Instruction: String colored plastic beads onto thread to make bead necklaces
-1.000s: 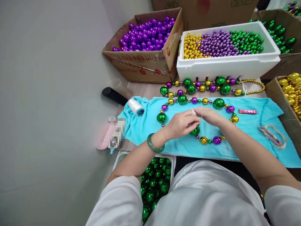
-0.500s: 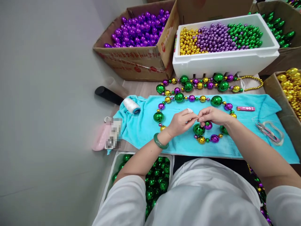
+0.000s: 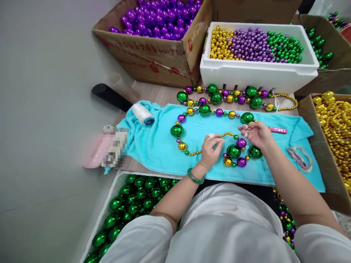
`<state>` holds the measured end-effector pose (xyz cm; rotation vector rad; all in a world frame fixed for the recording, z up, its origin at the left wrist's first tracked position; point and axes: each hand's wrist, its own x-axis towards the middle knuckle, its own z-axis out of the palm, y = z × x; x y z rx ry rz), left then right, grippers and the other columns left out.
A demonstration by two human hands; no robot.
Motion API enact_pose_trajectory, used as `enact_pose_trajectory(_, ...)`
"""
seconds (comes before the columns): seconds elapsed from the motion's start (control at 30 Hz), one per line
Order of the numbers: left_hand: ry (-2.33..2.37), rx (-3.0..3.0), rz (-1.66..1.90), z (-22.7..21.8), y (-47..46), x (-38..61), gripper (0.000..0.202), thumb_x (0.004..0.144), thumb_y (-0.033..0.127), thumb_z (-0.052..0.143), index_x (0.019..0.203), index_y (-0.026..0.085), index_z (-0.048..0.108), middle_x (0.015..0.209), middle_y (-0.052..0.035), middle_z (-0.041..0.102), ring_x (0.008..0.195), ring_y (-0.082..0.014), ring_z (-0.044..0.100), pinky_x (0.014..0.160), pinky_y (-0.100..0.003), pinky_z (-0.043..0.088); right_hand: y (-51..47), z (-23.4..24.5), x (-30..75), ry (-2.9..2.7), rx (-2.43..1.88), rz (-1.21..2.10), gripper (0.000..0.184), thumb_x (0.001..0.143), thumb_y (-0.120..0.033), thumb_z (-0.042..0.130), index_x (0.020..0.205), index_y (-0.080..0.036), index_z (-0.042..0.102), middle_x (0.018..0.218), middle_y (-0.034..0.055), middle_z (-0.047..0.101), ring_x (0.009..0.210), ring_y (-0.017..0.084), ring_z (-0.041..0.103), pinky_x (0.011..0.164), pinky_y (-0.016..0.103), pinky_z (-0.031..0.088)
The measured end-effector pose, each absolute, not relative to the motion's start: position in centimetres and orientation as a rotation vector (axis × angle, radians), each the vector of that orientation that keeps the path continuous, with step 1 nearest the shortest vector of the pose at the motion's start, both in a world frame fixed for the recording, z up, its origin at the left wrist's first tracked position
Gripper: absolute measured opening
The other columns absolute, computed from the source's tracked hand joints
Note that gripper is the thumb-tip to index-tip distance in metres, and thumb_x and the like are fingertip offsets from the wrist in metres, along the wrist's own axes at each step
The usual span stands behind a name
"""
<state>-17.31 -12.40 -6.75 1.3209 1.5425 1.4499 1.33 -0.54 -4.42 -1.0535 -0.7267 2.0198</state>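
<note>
My left hand (image 3: 211,150), with a white wrap on one finger and a green bangle (image 3: 195,176) at the wrist, pinches a thin pale thread (image 3: 229,138). That thread runs up to my right hand (image 3: 257,135), whose fingers are curled round it. Beneath and around both hands lies a bead necklace (image 3: 204,110) of large green, purple and gold beads, with small gold beads (image 3: 195,153) near my left hand. Part of the strand coils between my hands, around a large green bead (image 3: 233,151). A turquoise towel (image 3: 159,153) lies under it all.
A finished-looking bead strand (image 3: 229,98) lies behind the towel. Thread snips (image 3: 297,157), a pink packet (image 3: 278,130) and a thread spool (image 3: 142,113) rest on the towel. Around stand a white foam box (image 3: 257,73), a purple-bead carton (image 3: 148,54) and a gold-bead carton (image 3: 326,153).
My hands were together at the fingertips; they have moved apart, left hand down and left, right hand to the right, with thread stretched between. The camera view has shifted a little.
</note>
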Motion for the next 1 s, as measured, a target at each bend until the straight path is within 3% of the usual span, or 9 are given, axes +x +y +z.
enact_pose_trajectory(0.1, 1.335, 0.980, 1.511, -5.7, -12.3, -16.4, 0.012, 0.079, 0.026, 0.064, 0.070, 0.019, 0.062, 0.102, -0.0060, 0.063, 0.099, -0.0182, 0.060, 0.082, -0.030, 0.048, -0.8, -4.1, 0.7, -0.707, -0.993, 1.992, 0.022, 0.067, -0.027, 0.062, 0.061, -0.022, 0.042, 0.057, -0.0031, 0.046, 0.064, 0.015, 0.055, 0.066, 0.035, 0.052)
enact_pose_trajectory(0.2, 1.005, 0.522, 1.571, -4.3, -11.3, -15.6, 0.018, 0.081, 0.030, 0.063, 0.073, 0.018, 0.052, 0.105, -0.0037, 0.062, 0.104, -0.0184, 0.062, 0.072, -0.025, 0.049, -1.4, -3.8, -0.5, -0.791, -1.001, 1.974, 0.030, 0.070, -0.034, 0.067, 0.065, -0.023, 0.039, 0.055, -0.0064, 0.035, 0.052, 0.011, 0.042, 0.060, 0.030, 0.050)
enact_pose_trajectory(0.37, 0.831, 0.294, 1.609, -3.3, -9.4, -15.5, 0.019, 0.086, 0.031, 0.059, 0.078, 0.021, 0.045, 0.075, 0.0019, 0.060, 0.085, -0.0132, 0.066, 0.075, -0.025, 0.050, -1.8, -3.7, -1.7, -0.948, -0.956, 1.933, 0.041, 0.068, -0.042, 0.070, 0.066, -0.023, 0.034, 0.057, -0.0072, 0.029, 0.048, 0.009, 0.034, 0.057, 0.027, 0.049)
enact_pose_trajectory(0.47, 0.849, 0.312, 1.629, -3.7, -9.1, -15.7, 0.020, 0.087, 0.029, 0.056, 0.075, 0.020, 0.043, 0.064, 0.0039, 0.053, 0.075, -0.0118, 0.064, 0.081, -0.029, 0.050, -1.6, -3.7, -1.8, -0.942, -0.934, 1.911, 0.045, 0.068, -0.043, 0.071, 0.064, -0.023, 0.031, 0.057, -0.0078, 0.027, 0.048, 0.009, 0.033, 0.068, 0.033, 0.053)
enact_pose_trajectory(0.53, 0.801, 0.275, 1.623, -4.0, -9.2, -15.8, 0.021, 0.087, 0.028, 0.056, 0.074, 0.020, 0.042, 0.062, 0.0043, 0.049, 0.080, -0.0132, 0.065, 0.082, -0.030, 0.050, -1.6, -3.7, -1.9, -0.886, -0.932, 1.905, 0.046, 0.067, -0.042, 0.072, 0.063, -0.023, 0.031, 0.056, -0.0078, 0.029, 0.049, 0.010, 0.036, 0.073, 0.036, 0.054)
enact_pose_trajectory(0.63, 0.710, 0.178, 1.610, -4.0, -9.3, -15.8, 0.021, 0.086, 0.027, 0.057, 0.075, 0.020, 0.041, 0.059, 0.0040, 0.042, 0.091, -0.0159, 0.065, 0.073, -0.025, 0.049, -1.7, -3.7, -2.4, -0.768, -0.906, 1.892, 0.048, 0.067, -0.040, 0.074, 0.060, -0.022, 0.030, 0.053, -0.0071, 0.030, 0.055, 0.012, 0.046, 0.080, 0.039, 0.054)
enact_pose_trajectory(0.73, 0.739, 0.136, 1.581, -3.8, -9.3, -15.8, 0.021, 0.087, 0.028, 0.057, 0.076, 0.021, 0.041, 0.059, 0.0037, 0.040, 0.089, -0.0154, 0.065, 0.061, -0.020, 0.044, -1.8, -3.6, -2.8, -0.703, -0.878, 1.862, 0.046, 0.069, -0.039, 0.074, 0.059, -0.022, 0.031, 0.052, -0.0071, 0.029, 0.057, 0.012, 0.048, 0.084, 0.040, 0.053)
enact_pose_trajectory(0.87, 0.805, 0.161, 1.596, -4.1, -9.4, -16.0, 0.018, 0.086, 0.028, 0.059, 0.079, 0.021, 0.044, 0.061, 0.0043, 0.043, 0.077, -0.0119, 0.063, 0.056, -0.018, 0.042, -1.9, -3.4, -3.0, -0.729, -0.868, 1.847, 0.048, 0.074, -0.043, 0.071, 0.059, -0.022, 0.031, 0.053, -0.0076, 0.029, 0.050, 0.010, 0.039, 0.080, 0.038, 0.054)
enact_pose_trajectory(1.0, 0.740, 0.204, 1.618, -4.6, -9.9, -15.8, 0.016, 0.085, 0.027, 0.061, 0.082, 0.020, 0.047, 0.063, 0.0047, 0.046, 0.068, -0.0099, 0.060, 0.054, -0.017, 0.041, -2.1, -3.0, -3.0, -0.701, -0.779, 1.894, 0.050, 0.075, -0.037, 0.073, 0.060, -0.020, 0.028, 0.054, -0.0081, 0.025, 0.047, 0.007, 0.032, 0.062, 0.025, 0.051)
